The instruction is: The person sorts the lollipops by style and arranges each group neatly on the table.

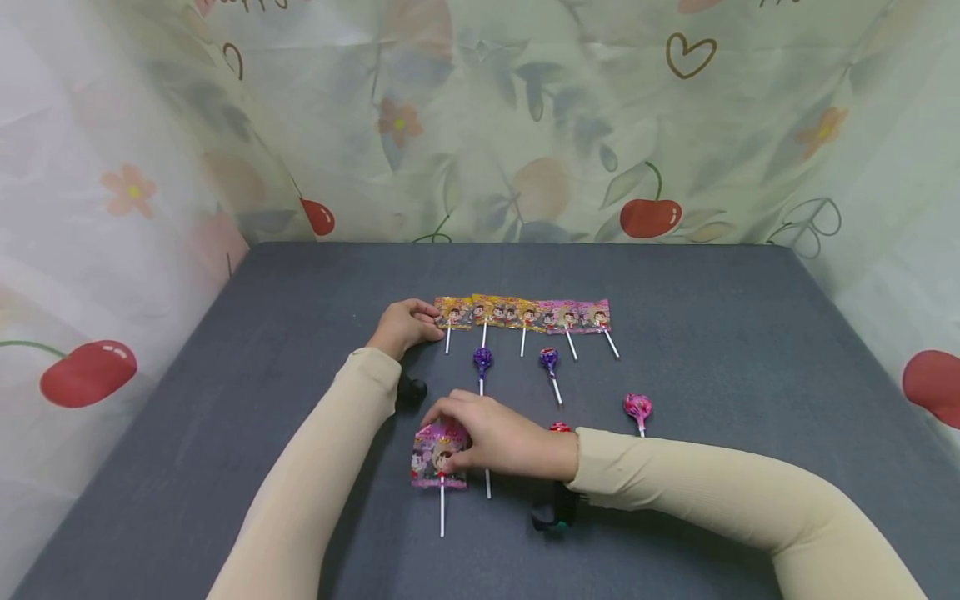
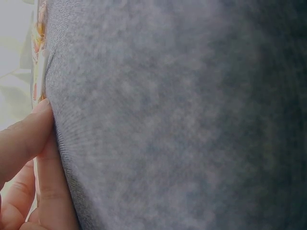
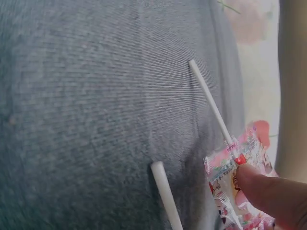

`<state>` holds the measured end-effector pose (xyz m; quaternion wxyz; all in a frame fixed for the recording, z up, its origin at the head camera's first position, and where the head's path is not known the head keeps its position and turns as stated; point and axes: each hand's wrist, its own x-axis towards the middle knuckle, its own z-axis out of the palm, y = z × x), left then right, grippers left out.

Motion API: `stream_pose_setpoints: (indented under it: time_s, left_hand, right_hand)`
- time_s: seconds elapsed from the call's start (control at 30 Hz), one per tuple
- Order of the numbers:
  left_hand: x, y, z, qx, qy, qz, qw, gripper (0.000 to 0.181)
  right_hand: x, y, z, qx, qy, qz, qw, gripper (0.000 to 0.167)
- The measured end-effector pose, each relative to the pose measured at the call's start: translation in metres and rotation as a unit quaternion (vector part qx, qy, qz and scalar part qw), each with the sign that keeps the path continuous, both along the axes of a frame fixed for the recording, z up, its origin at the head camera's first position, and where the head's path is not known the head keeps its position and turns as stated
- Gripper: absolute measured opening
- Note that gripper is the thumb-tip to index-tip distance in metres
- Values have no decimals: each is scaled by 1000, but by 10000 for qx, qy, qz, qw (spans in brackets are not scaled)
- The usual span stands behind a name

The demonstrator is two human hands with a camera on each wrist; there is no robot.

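My left hand [image 1: 405,327] touches the left edge of a yellow-wrapped lollipop [image 1: 453,312], fingertips a little apart; in the left wrist view its fingers [image 2: 24,139] lie against the wrapper edge. That lollipop ends a row of yellow-wrapped and pink-wrapped lollipops [image 1: 596,317], sticks toward me. Nearer, my right hand [image 1: 491,435] pinches a pink-wrapped flat lollipop [image 1: 429,460] by its wrapper. The right wrist view shows the thumb on the wrapper [image 3: 223,191] and its white stick [image 3: 208,98]. Beside it lies another stick [image 3: 165,191], its head hidden by the hand.
Round lollipops lie between the row and my right arm: purple ones [image 1: 482,358] [image 1: 549,358], a pink one [image 1: 637,406], and a red one [image 1: 560,427] mostly hidden by the right wrist. The dark grey table [image 1: 750,333] meets a printed cloth [image 1: 480,200] at the back and sides.
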<state>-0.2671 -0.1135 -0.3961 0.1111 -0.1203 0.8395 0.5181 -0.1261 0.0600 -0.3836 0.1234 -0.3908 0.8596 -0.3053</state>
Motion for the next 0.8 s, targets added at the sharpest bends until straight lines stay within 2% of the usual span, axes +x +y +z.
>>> stream_pose_setpoints:
  time_s: [0.3, 0.57, 0.7, 0.8]
  left_hand:
    - [-2, 0, 0, -58, -63, 25, 10000, 40]
    - [-1, 0, 0, -33, -71, 45, 10000, 40]
    - [-1, 1, 1, -1, -108, 31, 9999, 41]
    - [-1, 0, 0, 11, -151, 31, 9999, 41]
  right_hand:
    - [1, 8, 10, -672, 22, 64, 9977, 43]
    - [3, 18, 20, -1524, -335, 158, 9876, 38]
    - [1, 31, 32, -1675, -120, 105, 9858, 33]
    - [-5, 44, 48, -1777, -78, -172, 9839, 33]
